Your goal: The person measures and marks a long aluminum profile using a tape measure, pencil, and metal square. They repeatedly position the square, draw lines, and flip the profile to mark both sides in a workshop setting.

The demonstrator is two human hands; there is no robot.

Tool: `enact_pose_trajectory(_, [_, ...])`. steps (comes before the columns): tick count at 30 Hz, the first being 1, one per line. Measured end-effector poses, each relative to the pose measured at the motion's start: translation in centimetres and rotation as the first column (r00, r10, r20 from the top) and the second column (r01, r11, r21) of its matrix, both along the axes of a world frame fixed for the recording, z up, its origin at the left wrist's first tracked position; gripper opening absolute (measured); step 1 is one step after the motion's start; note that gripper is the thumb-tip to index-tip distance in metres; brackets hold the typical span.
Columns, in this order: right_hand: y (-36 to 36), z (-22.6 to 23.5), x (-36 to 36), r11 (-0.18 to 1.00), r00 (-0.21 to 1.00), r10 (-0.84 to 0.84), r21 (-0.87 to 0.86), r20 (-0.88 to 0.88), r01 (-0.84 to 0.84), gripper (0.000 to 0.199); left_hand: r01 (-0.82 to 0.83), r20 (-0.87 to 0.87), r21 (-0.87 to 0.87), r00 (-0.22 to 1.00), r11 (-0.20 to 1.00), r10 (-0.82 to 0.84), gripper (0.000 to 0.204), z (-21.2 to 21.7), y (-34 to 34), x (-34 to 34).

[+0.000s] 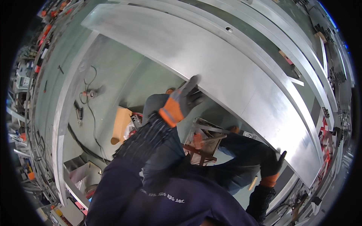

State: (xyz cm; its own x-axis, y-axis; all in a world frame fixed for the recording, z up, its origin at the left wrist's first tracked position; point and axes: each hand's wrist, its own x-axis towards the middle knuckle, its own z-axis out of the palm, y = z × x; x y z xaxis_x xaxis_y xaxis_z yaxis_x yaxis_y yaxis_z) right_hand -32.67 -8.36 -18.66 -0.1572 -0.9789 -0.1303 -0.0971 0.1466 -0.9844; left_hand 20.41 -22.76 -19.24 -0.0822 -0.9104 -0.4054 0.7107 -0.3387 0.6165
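Note:
A long, flat silver metal panel (pixel 226 64) stretches from the upper left to the lower right. At its near edge, about mid-length, is my left hand (pixel 183 101), in a grey work glove with an orange cuff. Its thumb lies over the edge and its fingers curl below. Farther right, my right hand (pixel 270 164), in a matching dark glove, grips the same edge close to the panel's right end. The thumb shows on top; the other fingers are mostly in shadow or hidden.
Silver metal rails (pixel 271 32) run beyond the panel, and another rail (pixel 66 101) bends down the left. A cable (pixel 92 128) and a hand tool (pixel 78 113) lie on the green floor. A cardboard box (pixel 120 124) and a small stool-like stand (pixel 205 145) are by my legs.

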Motion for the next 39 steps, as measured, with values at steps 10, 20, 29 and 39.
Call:
enact_pose_trajectory(10, [-11.3, -8.0, 24.9, 0.548, 0.441, 0.678, 0.004, -0.588, -0.836, 0.045, -0.401, 0.224, -0.064, 0.887, 0.914, 0.405, 0.058, -6.9, 2.1, 20.5])
enact_pose_trajectory(20, [-33.3, -30.6, 43.5, 0.782, 0.98, 0.195, 0.61, -0.048, -0.126, 0.068, -0.127, 0.938, 0.232, 0.29, 0.964, -0.188, 0.087, -29.5, -18.9, 23.2])
enact_pose_trajectory(29, [-38.1, -48.4, 41.7, 0.638, 0.969, 0.184, 0.73, 0.165, -0.245, 0.056, 0.189, 0.909, 0.406, -0.187, 0.894, -0.373, 0.064, -39.1, -33.4, 23.5])
enact_pose_trajectory(39, [-33.7, -43.2, 43.9, 0.77, 0.945, 0.241, 0.55, 0.219, -0.324, 0.025, 0.179, 0.868, 0.432, -0.349, 0.884, -0.354, 0.043, -46.1, -26.6, 26.1])
